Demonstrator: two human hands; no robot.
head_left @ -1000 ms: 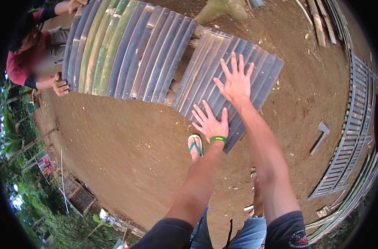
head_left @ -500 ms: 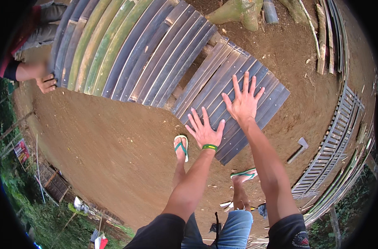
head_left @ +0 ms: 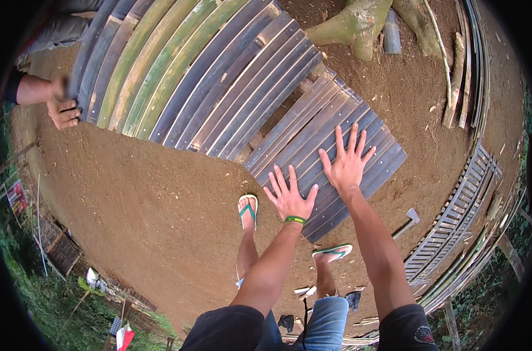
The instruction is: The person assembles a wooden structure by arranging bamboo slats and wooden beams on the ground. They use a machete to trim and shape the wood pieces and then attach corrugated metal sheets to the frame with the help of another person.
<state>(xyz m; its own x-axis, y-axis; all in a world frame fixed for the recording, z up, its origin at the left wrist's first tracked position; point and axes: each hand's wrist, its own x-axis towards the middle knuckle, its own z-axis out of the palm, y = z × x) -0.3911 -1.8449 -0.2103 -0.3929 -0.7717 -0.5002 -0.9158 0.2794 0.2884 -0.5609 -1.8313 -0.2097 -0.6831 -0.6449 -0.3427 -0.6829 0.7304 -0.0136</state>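
Both my palms lie flat on a small panel of dark split-bamboo slats (head_left: 336,202) dotted with nail heads. My left hand (head_left: 292,202), with a green-yellow band at the wrist, rests fingers spread near its closer left side. Farther right and higher up, my right hand (head_left: 346,167) presses down with fingers stretched apart. Neither holds anything. The small panel joins a longer bamboo-slat panel (head_left: 184,76), green and dark, across a gap where a supporting pole shows. At that panel's far left end another person's hand (head_left: 63,112) touches its edge.
An axe or hatchet (head_left: 412,216) lies on the brown dirt (head_left: 155,205) to the right. Beyond it are a slatted bamboo rack (head_left: 453,216) and long poles (head_left: 479,275). Tree roots (head_left: 359,26) and a cut bamboo piece (head_left: 391,35) stand at the back. My sandalled feet are beside the panel.
My hands stay flat and spread on the small panel, both a little lower in the picture. The view has shifted slightly, and my feet have shifted left in it.
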